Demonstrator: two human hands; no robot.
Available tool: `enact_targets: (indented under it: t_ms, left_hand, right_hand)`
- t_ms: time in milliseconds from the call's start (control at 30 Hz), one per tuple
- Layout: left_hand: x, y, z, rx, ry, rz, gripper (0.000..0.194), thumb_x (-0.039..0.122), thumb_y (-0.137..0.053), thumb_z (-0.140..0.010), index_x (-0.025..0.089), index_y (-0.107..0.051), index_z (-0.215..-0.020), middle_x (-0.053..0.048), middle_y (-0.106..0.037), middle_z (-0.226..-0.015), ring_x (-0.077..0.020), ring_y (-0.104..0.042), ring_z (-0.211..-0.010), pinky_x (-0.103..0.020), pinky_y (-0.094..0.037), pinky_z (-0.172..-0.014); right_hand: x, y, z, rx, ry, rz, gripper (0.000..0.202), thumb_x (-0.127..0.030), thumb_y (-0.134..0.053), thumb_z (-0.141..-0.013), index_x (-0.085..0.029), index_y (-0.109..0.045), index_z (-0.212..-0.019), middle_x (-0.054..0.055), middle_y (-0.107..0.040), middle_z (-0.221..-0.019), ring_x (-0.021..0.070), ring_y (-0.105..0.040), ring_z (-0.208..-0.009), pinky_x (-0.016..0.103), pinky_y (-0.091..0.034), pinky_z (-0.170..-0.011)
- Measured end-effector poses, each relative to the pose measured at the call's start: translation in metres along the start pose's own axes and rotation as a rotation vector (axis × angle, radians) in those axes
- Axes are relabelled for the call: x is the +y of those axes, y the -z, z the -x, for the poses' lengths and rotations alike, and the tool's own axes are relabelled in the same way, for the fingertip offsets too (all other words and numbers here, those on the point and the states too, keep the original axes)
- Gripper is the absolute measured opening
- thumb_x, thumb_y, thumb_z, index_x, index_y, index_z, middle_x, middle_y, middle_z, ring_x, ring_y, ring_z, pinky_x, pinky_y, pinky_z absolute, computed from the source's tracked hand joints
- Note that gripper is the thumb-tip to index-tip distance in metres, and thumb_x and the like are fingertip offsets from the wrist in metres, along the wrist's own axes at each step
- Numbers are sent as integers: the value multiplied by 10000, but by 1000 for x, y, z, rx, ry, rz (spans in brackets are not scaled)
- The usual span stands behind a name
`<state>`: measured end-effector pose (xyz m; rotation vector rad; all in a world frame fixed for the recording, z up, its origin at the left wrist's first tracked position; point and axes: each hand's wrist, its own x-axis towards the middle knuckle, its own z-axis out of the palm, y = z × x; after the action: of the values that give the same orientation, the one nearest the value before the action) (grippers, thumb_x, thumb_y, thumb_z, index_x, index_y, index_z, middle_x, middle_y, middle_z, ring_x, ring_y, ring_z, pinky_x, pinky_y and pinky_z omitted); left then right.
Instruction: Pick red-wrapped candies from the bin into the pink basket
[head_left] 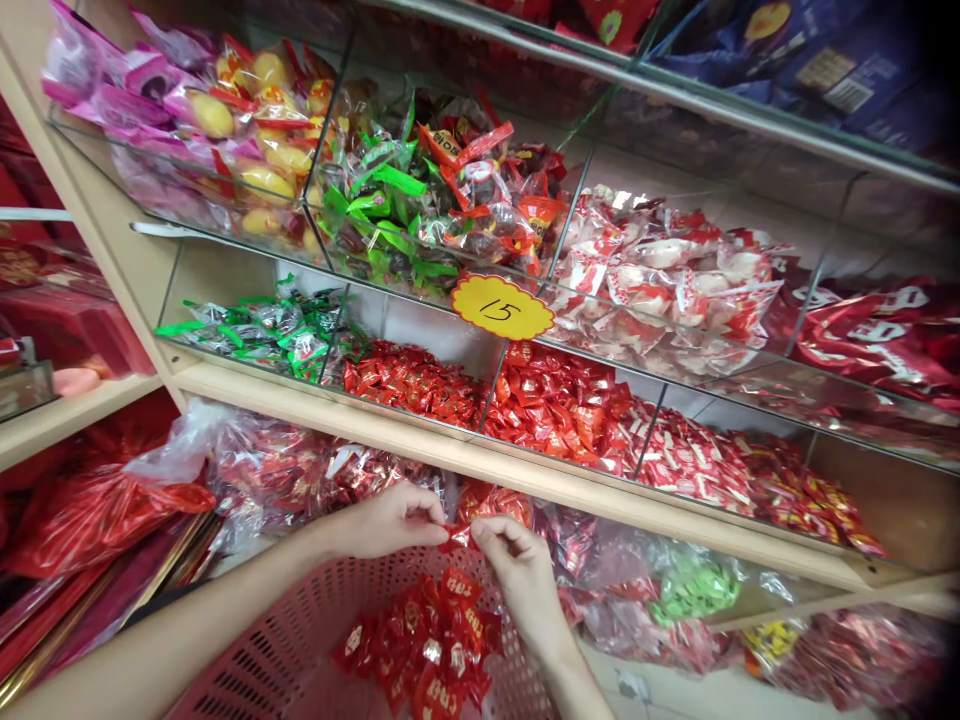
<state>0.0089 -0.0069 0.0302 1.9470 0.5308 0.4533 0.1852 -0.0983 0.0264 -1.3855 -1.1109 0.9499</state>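
Observation:
Between my two hands, just above the basket, is a small red wrapped candy (459, 537). My left hand (397, 520) pinches its left end, and my right hand (512, 556) pinches its right end. Below them, a pink perforated basket (277, 640) holds a pile of red wrapped candies (431, 640). The wrists and forearms pass over the basket's rim on both sides.
Ahead, a wooden shelf (375, 436) carries clear bins of red candies (555, 405) and green-wrapped candies (277, 325). A yellow price tag (502, 307) hangs above. Plastic bags of sweets (645, 610) lie underneath; a red bag (97, 510) is at left.

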Motion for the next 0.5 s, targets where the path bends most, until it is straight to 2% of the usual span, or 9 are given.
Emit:
enact_targets:
  t_ms: [133,333,400,500]
  left_hand:
    - [5,1,0,14,1,6,205,309,-543,-802,122,-581,-730,11,-541,-670,-96,-463,-631,-186,-361,-581]
    - [5,0,-2,69,19,75,200,304,-532,-806,119,-565,-737,14,-513,-666,-97,-445,-625,-194,-355,-576]
    - [4,0,-1,52,7,33,198,297,-530,-809,118,-569,-734,15,-515,-668,-96,-444,-627,-192,-349,-574]
    - [3,0,1,6,-21,-33,207,297,-529,-815,117,-580,-729,21,-506,-648,-88,-429,-609,-182,-328,-559]
  right_hand:
    - [1,-2,2,37,21,-19,266,-432,-646,-698,-170,-643,-652,-27,-487,-597,94,-374,-541,223,-322,-530]
    - [5,-8,7,92,-124,-164,287,-458,-632,-706,-171,-617,-707,-41,-468,-552,94,-387,-513,215,-318,-502]
    - [7,-8,8,64,-114,-154,287,-458,-638,-703,-173,-621,-732,-34,-504,-591,101,-428,-540,217,-342,-522]
    - [9,-9,10,-2,-90,-141,306,-439,-648,-706,-189,-631,-883,-27,-548,-660,107,-467,-594,215,-370,-554]
